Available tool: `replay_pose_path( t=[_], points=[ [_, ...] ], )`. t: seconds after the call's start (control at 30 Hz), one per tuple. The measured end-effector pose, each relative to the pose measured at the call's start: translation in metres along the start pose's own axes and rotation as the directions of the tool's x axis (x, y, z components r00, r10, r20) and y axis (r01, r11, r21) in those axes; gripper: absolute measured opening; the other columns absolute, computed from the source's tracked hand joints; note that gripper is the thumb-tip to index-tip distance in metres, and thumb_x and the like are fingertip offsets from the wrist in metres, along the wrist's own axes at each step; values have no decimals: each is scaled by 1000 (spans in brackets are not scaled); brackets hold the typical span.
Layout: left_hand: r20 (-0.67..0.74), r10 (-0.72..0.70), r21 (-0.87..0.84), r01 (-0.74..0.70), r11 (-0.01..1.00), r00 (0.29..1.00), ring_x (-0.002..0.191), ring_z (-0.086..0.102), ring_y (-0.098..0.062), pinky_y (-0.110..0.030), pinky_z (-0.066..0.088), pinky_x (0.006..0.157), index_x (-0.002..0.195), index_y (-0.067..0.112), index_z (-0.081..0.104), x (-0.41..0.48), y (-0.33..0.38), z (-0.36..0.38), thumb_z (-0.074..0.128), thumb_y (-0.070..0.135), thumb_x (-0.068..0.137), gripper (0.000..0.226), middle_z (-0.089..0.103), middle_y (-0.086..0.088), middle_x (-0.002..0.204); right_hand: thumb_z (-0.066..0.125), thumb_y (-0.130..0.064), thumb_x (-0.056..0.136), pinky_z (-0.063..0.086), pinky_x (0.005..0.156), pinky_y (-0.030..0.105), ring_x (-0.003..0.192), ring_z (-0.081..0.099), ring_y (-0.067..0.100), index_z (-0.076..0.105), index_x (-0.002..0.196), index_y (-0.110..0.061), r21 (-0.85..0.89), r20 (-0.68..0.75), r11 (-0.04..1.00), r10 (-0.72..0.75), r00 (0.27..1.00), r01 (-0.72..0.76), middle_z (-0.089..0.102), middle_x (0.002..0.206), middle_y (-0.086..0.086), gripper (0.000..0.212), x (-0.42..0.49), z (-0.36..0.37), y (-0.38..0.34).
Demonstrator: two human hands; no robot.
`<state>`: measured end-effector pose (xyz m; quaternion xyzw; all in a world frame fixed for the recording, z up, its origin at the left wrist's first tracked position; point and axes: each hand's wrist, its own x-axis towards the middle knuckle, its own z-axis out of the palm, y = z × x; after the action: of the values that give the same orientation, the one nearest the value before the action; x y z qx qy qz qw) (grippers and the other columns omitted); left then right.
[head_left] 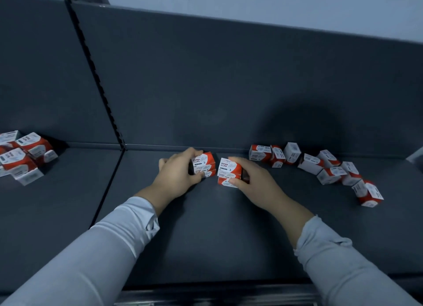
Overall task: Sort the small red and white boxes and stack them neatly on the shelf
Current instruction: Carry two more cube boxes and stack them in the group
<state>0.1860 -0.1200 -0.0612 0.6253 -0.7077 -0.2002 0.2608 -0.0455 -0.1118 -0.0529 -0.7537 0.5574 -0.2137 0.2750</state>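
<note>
Pale grey sleeves [109, 244] fill the near corners, reaching over the front edge of the dark grey shelf [206, 237], where a darker lip [217, 294] runs along the front. The shelf is matt and flat, and a back panel [229, 88] of the same grey rises from its back edge, with my shadow on it towards the right. A slotted upright [96, 77] divides this bay from the neighbouring shelf [68, 202] on the left. Above the panel is a pale wall [274, 3].

My left hand [176, 173] grips the left stack [204, 166] of red and white boxes, fingers curled over the top and thumb on the near side. My right hand [254, 180] grips the right stack [229, 172], fingers over the far end and thumb pressed to the lower box. Both stacks stand near the middle of the back edge, just beside each other with a narrow gap between. Each top box shows its "PAPER CLIPS" label upwards and towards me, and its long side runs roughly along the back edge. The right stack is turned slightly askew.

Loose boxes [320, 166] curve in an untidy line from the back edge towards the right edge, some upright and some tipped. A pile of boxes [23, 157] sits jumbled on the neighbouring shelf near its back edge.
</note>
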Motion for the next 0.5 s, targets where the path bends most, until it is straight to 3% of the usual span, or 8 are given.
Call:
replay_pose_path(
  t=[0.1, 0.17, 0.3, 0.5],
  points=[
    [21, 15, -6, -15, 1000, 1000, 118, 53, -11, -31, 21, 91, 127, 32, 49, 0, -1, -1, 73, 34, 82, 50, 61, 16, 122, 71, -20, 89, 39, 96, 10, 114, 55, 3, 49, 139, -28, 11, -54, 1000, -3, 999, 3, 59, 131, -6, 55, -6, 2, -8],
    [48, 34, -33, -33, 999, 998, 116, 56, -13, -33, 31, 100, 127, 28, 50, 1, -2, -4, 74, 31, 82, 51, 62, 13, 122, 73, -21, 87, 36, 93, 6, 113, 55, 1, 51, 139, -27, 13, -91, 1000, -2, 996, 3, 60, 130, -9, 57, -10, 3, -13],
    [65, 56, -158, -45, 986, 996, 102, 62, -13, -33, 48, 93, 120, 26, 54, -8, -9, -10, 78, 22, 77, 49, 67, 10, 109, 75, -25, 85, 41, 92, 12, 107, 57, 1, 52, 135, -30, 55, -162, 998, 41, 986, -32, 61, 120, -13, 56, -21, 6, -25],
    [56, 92, -270, -74, 960, 994, 94, 64, -2, -21, 48, 85, 112, 31, 59, -29, -19, -27, 82, 18, 72, 47, 68, 18, 100, 76, -27, 83, 52, 92, 24, 101, 63, 1, 53, 125, -29, 161, -221, 985, 97, 971, -62, 66, 114, -13, 48, -42, 16, -39]
  ],
)
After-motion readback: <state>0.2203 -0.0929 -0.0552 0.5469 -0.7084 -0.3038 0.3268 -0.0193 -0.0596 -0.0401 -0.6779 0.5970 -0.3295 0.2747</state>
